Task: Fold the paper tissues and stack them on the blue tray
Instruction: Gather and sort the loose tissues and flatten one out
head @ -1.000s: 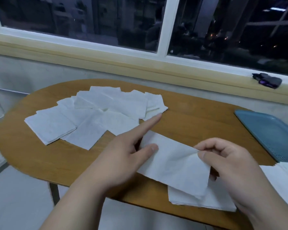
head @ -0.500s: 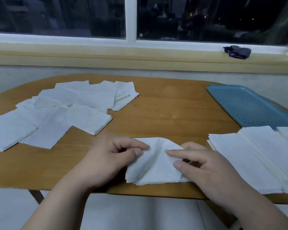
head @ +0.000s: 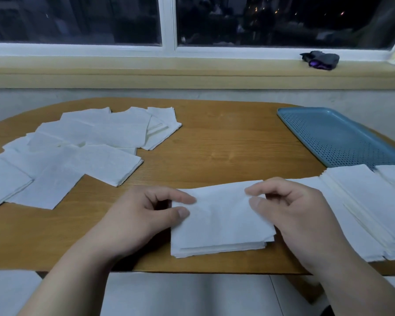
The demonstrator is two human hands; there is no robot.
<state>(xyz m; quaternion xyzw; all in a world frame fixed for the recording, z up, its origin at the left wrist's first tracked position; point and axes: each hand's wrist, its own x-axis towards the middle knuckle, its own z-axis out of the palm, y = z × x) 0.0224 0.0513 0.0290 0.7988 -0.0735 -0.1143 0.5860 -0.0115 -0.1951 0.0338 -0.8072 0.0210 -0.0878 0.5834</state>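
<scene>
The tissue (head: 221,222) I hold is thin white paper, matt, with a fine embossed grain. The bench (head: 217,151) is wood with visible grain, smooth and a little shiny, and the blue tray (head: 335,137) looks like matt plastic covered with small dots.

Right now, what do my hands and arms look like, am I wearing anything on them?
Both are bare. The left hand and right hand show no gloves, rings or bands, and the nails look short. No watch or sleeve shows on the left forearm or the right forearm, as far as the frame reaches.
</scene>
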